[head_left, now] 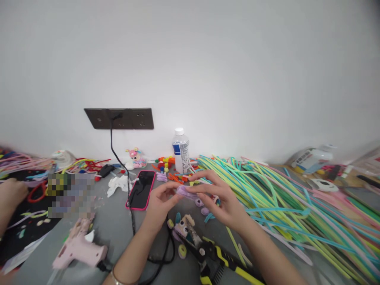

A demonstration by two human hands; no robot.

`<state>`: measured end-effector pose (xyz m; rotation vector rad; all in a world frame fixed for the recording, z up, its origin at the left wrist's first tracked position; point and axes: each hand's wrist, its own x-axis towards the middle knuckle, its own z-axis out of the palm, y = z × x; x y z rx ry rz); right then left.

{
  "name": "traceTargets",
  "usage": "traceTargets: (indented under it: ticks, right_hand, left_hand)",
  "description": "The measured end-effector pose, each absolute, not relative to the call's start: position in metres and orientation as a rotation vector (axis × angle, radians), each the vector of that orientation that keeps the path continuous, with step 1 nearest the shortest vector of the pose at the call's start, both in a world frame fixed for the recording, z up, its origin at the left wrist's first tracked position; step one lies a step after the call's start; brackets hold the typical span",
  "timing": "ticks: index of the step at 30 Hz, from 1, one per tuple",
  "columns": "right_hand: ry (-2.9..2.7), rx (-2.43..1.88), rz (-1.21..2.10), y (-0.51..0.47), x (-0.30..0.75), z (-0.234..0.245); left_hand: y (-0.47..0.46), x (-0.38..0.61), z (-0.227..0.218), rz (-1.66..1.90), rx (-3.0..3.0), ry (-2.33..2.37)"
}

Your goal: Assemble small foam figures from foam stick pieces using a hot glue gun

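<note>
Both my hands meet over the grey table, pinching a small purple pipe-cleaner piece [186, 192] between them. My left hand [160, 204] grips its left end with thumb and fingers closed. My right hand [218, 198] holds the right end, fingers curled over it. Below my hands lie a small fuzzy figure with eyes [186, 230] and black-and-yellow pliers [221, 259]. Small purple coils [202, 206] lie under my right hand.
A big heap of green, blue and pink pipe cleaners [291, 206] covers the right side. A pink-cased phone [141, 190], a water bottle [181, 151] and a pink glue gun [80, 247] with its black cable are near. Another person's hand [10, 194] is at far left.
</note>
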<state>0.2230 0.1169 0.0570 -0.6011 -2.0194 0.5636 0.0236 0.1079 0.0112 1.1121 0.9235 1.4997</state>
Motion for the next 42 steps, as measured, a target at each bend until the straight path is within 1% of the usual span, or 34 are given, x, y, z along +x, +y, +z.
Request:
traceTargets:
  ticks: [4, 15, 19, 22, 25, 27, 30, 32, 37, 42]
  right_hand:
    - [-1.945, -0.604, 0.624, 0.117, 0.223, 0.056]
    - [-2.04, -0.621, 0.442, 0.122, 0.22, 0.046]
    - [-2.042, -0.593, 0.44, 0.12, 0.221, 0.047]
    - [-1.887, -0.603, 0.648, 0.118, 0.22, 0.047]
    - [-1.669, -0.657, 1.053, 0.119, 0.218, 0.045]
    - [-1.615, -0.694, 1.28, 0.119, 0.216, 0.045]
    - [-1.62, -0.726, 1.478, 0.118, 0.213, 0.048]
    - [-1.631, -0.722, 1.542, 0.117, 0.212, 0.05]
    - [-1.566, -0.678, 1.584, 0.117, 0.21, 0.052]
    - [-1.55, -0.646, 1.559, 0.119, 0.211, 0.048]
  left_hand:
    - [0.109, 0.023, 0.009, 1.547, 1.069, 0.939]
    - [0.109, 0.023, 0.008, 1.565, 1.066, 0.915]
    - [0.109, 0.023, 0.006, 1.573, 1.098, 0.913]
    - [0.109, 0.022, 0.004, 1.591, 1.148, 0.893]
    - [0.11, 0.021, 0.004, 1.61, 1.257, 0.842]
    - [0.11, 0.02, 0.005, 1.635, 1.326, 0.813]
    - [0.11, 0.019, 0.006, 1.682, 1.383, 0.823]
    - [0.11, 0.019, 0.006, 1.689, 1.403, 0.844]
    - [0.108, 0.019, 0.007, 1.65, 1.441, 0.853]
    - [0.108, 0.019, 0.009, 1.631, 1.432, 0.839]
